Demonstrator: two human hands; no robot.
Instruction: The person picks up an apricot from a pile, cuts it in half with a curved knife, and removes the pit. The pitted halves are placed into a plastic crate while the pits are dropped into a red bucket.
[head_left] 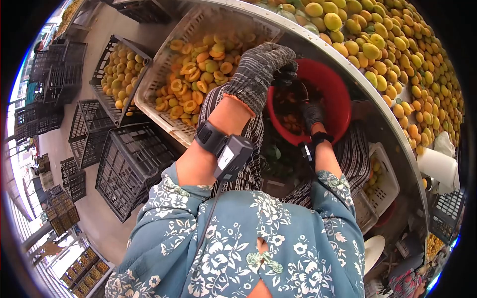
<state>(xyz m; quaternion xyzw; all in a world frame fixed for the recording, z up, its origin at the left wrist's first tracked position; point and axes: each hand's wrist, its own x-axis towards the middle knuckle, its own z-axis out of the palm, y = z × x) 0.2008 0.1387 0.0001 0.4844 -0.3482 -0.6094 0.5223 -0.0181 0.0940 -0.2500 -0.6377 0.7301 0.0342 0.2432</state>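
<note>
My left hand, in a dark grey knit glove with an orange cuff, is over the near-left rim of a red bucket. Its fingers are curled together, and what they hold, if anything, is hidden. Inside the bucket is my right hand, also in a dark glove, with its fingers closed around something too shadowed to name. A thin curved line shows just beyond those fingers. Small brown-orange pieces lie at the bucket's bottom. Beside my left arm, a white crate holds halved apricots.
Whole apricots are heaped on a metal-edged table ahead and to the right. Black crates stand at left, one with whole apricots. A white basket is by my right knee. A white roll sits at the table's right.
</note>
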